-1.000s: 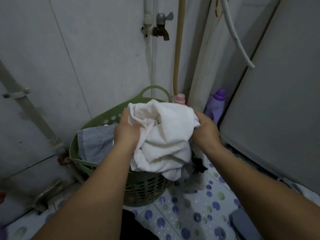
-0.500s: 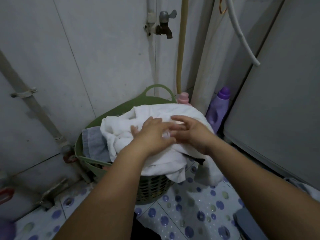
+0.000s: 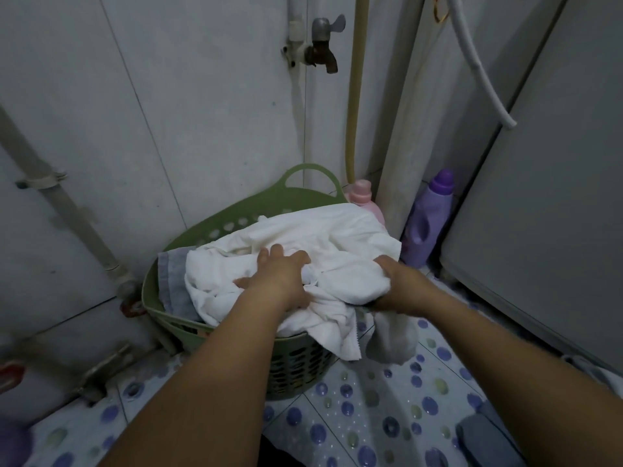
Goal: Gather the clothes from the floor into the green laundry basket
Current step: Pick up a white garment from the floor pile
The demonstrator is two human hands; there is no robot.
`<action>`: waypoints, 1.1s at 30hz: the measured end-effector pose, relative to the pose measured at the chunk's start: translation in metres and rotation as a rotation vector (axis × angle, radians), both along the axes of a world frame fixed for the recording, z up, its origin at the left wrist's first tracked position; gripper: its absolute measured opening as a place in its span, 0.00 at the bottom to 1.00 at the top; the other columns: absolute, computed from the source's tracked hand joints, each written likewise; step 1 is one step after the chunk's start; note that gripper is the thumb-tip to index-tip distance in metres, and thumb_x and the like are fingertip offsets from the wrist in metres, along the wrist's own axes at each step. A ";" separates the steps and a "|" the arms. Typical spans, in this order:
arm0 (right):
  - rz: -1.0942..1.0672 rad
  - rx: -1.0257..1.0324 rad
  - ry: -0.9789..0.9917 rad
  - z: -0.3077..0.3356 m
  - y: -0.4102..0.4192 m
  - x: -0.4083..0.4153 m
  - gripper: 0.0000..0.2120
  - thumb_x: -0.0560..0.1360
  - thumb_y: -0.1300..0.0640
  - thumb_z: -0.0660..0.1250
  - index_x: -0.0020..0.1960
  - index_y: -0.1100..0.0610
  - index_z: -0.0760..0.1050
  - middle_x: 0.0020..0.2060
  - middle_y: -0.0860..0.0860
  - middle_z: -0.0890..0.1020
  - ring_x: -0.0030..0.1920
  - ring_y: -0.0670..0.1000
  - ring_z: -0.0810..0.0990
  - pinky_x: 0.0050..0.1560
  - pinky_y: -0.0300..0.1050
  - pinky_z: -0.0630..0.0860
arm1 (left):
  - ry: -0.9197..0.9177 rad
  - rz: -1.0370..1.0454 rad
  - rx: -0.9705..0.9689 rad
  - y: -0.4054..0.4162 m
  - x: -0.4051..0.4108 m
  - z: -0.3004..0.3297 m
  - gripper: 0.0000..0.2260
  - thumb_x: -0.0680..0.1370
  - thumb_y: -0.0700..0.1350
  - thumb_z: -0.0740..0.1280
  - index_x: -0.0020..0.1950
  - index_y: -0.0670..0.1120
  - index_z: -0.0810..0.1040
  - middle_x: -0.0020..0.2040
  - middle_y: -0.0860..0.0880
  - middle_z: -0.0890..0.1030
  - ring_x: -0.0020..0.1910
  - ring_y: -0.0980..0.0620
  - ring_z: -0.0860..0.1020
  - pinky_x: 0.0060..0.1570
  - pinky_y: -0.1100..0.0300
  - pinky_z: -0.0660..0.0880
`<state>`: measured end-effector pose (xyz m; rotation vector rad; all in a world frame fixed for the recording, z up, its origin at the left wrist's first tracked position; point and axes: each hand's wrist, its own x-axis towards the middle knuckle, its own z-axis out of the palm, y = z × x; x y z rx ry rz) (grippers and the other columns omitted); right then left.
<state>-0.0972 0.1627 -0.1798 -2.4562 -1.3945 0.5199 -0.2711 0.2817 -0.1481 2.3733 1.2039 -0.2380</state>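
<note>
Left grip (image 3: 274,281) lies palm-down, fingers spread, pressing flat on the white cloth (image 3: 320,244) heaped in the green laundry basket (image 3: 236,224); nothing pinched. Right grip (image 3: 401,286) is curled and pressed together on the same white cloth at its right edge, bunching a fold there, thumb side on top. White cloth fills most of the basket mouth and spills over the near rim just below both grips, one corner hanging down the basket's mesh wall. Grey cloth (image 3: 391,335) hangs directly under the right grip, outside the basket, dangling toward the floor (image 3: 381,419); cannot tell if the right grip holds it too. Blue-grey garment (image 3: 172,284) is draped over the basket's rim to the left of the left grip, partly tucked under the white cloth. Basket handle stands up beyond the grips, against the tiled wall (image 3: 168,112). Pink bottle (image 3: 362,197) sits just behind the basket, beyond the right grip; purple bottle (image 3: 429,217) stands further right of it, beside the grey appliance (image 3: 539,214). Tap (image 3: 322,45) is on the wall high above the grips. Another grey item (image 3: 485,439) lies on the dotted floor well below and right of the right grip, near the frame edge.
</note>
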 end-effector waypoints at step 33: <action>0.494 -0.631 -0.208 0.036 0.118 -0.049 0.51 0.66 0.35 0.70 0.74 0.36 0.36 0.77 0.55 0.38 0.77 0.62 0.50 0.74 0.59 0.55 | 0.478 -0.064 0.060 0.069 -0.031 0.013 0.40 0.75 0.58 0.66 0.79 0.48 0.48 0.78 0.39 0.52 0.77 0.39 0.56 0.75 0.46 0.56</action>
